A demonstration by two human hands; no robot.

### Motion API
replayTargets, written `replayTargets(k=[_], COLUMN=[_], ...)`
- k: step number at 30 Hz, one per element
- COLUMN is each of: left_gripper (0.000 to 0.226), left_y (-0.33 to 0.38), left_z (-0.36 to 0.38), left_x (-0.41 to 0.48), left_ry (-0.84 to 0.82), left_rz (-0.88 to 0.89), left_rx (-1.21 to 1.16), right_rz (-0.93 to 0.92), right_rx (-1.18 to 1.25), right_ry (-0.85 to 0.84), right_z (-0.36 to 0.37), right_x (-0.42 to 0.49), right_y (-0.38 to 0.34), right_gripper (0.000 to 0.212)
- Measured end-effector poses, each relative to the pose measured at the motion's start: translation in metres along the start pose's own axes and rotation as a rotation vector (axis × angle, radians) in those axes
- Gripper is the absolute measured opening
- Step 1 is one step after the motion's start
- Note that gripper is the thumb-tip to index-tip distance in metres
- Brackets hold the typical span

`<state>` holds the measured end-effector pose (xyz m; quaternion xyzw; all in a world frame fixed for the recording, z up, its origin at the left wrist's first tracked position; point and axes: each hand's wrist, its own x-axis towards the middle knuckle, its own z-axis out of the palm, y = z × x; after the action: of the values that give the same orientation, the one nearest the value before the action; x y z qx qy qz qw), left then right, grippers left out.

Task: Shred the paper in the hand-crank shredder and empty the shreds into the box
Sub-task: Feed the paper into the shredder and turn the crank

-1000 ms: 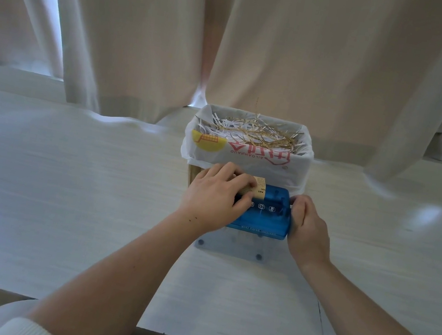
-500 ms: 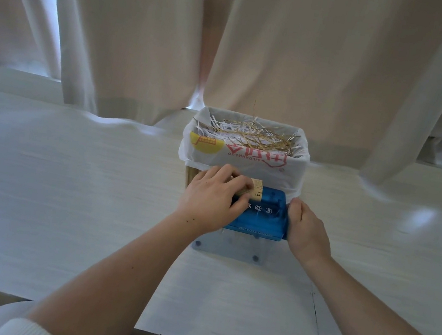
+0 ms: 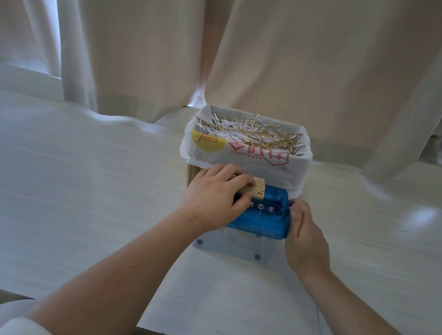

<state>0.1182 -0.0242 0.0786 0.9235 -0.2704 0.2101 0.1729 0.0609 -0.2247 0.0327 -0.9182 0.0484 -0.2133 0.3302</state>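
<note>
A blue translucent hand-crank shredder [image 3: 263,214] stands on a clear base [image 3: 228,249] at the middle of the white table. My left hand [image 3: 213,196] lies over its left top, fingers pressing a tan paper piece [image 3: 257,192] at the slot. My right hand [image 3: 306,238] is closed at the shredder's right end, where the crank sits hidden under the fingers. Right behind stands the box [image 3: 245,156], lined with a white printed plastic bag and filled with white and tan shreds [image 3: 248,134].
The white table [image 3: 64,185] spreads wide on both sides, its front edge near me. Beige and white curtains [image 3: 235,38] hang just behind the box along a window sill. A table seam runs at the right front.
The view shifted slightly. Both hands stay on the shredder; the right hand has turned a little at its right end. The tan paper shows about the same length.
</note>
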Motion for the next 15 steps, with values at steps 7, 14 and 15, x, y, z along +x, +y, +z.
replayTargets(k=[7,14,15], left_gripper=[0.037,0.038,0.039], left_y=[-0.0005,-0.0006,-0.0006], left_z=[0.0015,0.0010,0.0008], left_x=[0.0003,0.0007,0.0003], left_ry=[0.009,0.013,0.014], left_rz=[-0.003,-0.001,0.000], left_rx=[-0.004,-0.005,-0.006], right_rz=[0.041,0.090,0.092], right_rx=[-0.043,-0.065,-0.066], right_ry=[-0.037,-0.052,-0.053], right_z=[0.0021,0.0023,0.0022], right_x=[0.0050,0.0084,0.0087], right_y=[0.0037,0.0022,0.0019], right_gripper=[0.048,0.053,0.053])
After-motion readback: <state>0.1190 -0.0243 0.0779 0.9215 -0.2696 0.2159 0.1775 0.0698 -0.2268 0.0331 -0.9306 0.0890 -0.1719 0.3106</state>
